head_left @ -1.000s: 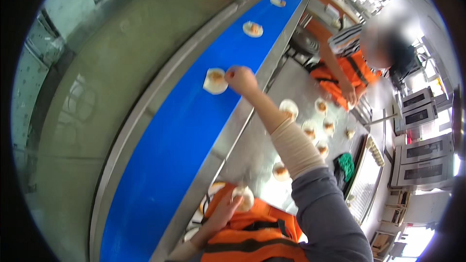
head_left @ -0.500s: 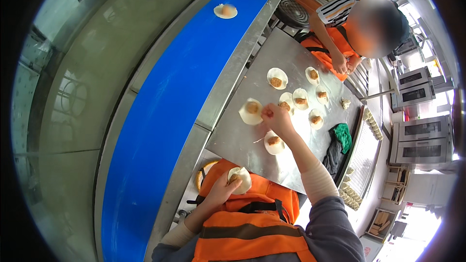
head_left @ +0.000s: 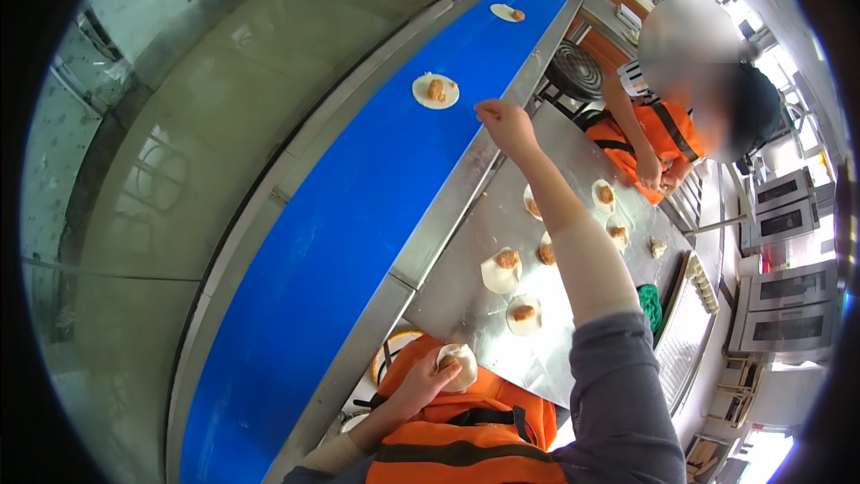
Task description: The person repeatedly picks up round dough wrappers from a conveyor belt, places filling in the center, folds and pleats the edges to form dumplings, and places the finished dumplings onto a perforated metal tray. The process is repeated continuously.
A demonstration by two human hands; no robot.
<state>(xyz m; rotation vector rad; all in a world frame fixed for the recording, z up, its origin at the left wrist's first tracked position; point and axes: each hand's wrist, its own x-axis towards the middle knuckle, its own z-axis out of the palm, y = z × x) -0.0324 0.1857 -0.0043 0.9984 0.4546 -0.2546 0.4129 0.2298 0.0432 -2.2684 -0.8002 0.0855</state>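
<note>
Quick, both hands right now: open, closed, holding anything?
Left hand: closed around a filled dough wrapper.
Right hand: stretched toward the blue belt, fingers curled, holding nothing visible.
</note>
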